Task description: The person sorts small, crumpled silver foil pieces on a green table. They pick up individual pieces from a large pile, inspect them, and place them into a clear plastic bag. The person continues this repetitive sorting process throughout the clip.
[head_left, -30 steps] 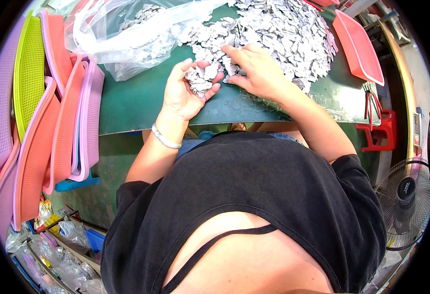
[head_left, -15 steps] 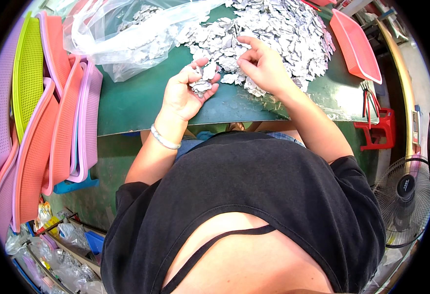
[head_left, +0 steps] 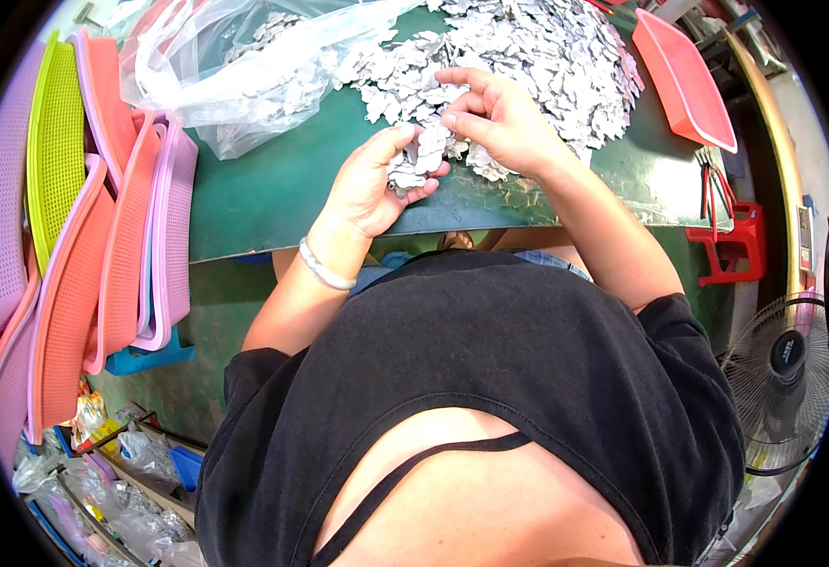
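My left hand [head_left: 364, 184] is closed around a small stack of flat grey-white pieces [head_left: 414, 165] with lobed edges, the thumb pressing on them from the side. Just to its right my right hand [head_left: 501, 121] hovers at the near edge of a large pile of the same pieces [head_left: 565, 66]. Its index finger and thumb are apart, with pieces of the pile showing behind them, and I see nothing held in it. A few loose pieces [head_left: 487, 166] lie on the green table [head_left: 273, 203] under the right hand.
A clear plastic bag [head_left: 244, 123] with more pieces lies left of the pile. Nested plastic baskets [head_left: 65, 283] stand at the left. A pink basket [head_left: 686, 85] sits at the right, near red-handled pliers [head_left: 712, 194], a red stool [head_left: 740, 248] and a fan [head_left: 778, 378].
My left hand has moved right with its stack, closer to the right hand. My right hand has shifted only slightly, its thumb and index finger still apart.
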A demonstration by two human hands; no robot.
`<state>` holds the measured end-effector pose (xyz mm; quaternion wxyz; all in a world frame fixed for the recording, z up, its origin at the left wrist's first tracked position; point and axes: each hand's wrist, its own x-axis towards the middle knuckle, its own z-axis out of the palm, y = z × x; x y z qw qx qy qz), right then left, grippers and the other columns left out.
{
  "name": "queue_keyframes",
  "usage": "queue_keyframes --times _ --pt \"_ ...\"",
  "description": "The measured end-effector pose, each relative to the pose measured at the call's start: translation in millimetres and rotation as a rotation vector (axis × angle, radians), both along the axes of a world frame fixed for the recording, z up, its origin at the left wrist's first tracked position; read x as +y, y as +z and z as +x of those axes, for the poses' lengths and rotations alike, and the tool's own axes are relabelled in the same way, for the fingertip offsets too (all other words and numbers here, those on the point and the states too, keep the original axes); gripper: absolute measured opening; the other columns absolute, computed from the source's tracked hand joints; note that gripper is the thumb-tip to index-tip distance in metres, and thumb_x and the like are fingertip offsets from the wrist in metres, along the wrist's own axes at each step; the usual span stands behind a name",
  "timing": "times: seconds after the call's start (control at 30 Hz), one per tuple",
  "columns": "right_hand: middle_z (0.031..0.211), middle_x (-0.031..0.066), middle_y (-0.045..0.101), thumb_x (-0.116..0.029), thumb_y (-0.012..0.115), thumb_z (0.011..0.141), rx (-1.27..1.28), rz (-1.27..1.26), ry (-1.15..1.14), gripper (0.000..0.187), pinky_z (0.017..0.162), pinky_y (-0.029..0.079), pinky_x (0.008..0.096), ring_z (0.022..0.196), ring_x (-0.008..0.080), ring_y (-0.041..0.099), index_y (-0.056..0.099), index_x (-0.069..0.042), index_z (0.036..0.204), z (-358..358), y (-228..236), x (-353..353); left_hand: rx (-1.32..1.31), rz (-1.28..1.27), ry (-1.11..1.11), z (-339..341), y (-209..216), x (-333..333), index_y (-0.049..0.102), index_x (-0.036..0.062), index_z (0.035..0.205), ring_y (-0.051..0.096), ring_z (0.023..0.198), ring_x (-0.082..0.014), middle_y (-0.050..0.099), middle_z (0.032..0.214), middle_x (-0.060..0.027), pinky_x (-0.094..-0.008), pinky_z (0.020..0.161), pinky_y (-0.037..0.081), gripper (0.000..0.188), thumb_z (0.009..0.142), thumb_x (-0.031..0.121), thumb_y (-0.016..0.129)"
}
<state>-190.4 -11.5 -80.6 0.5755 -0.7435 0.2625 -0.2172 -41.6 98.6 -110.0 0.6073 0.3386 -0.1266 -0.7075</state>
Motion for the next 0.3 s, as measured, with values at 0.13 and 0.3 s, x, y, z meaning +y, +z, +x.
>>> queue_keyframes --times 0.13,0.3 --pt "0.078 0.0008 0.059 -0.004 0.056 0.079 -0.073 0.037 0.014 0.044 0.067 0.042 0.0203 0.071 0.0060 0.052 0.042 0.001 0.121 1.3 -1.0 1.5 0.027 0.006 -0.048 -6.2 -2.1 -1.0 0.048 0.0009 0.107 0.061 0.074 -0.0260 0.060 0.089 -0.0151 -0.0285 0.054 0.049 0.027 0.087 0.019 0.047" --pt "0.084 0.0025 0.059 -0.004 0.056 0.081 -0.155 -0.004 -0.055 0.047 0.071 0.042 0.0197 0.077 0.0080 0.054 0.039 -0.003 0.124 -3.0 3.0 0.8 0.074 0.010 -0.027 -7.4 -3.9 -2.6 0.048 0.0017 0.109 0.061 0.074 -0.0265 0.060 0.093 -0.0160 -0.0312 0.057 0.051 0.029 0.086 0.018 0.049"
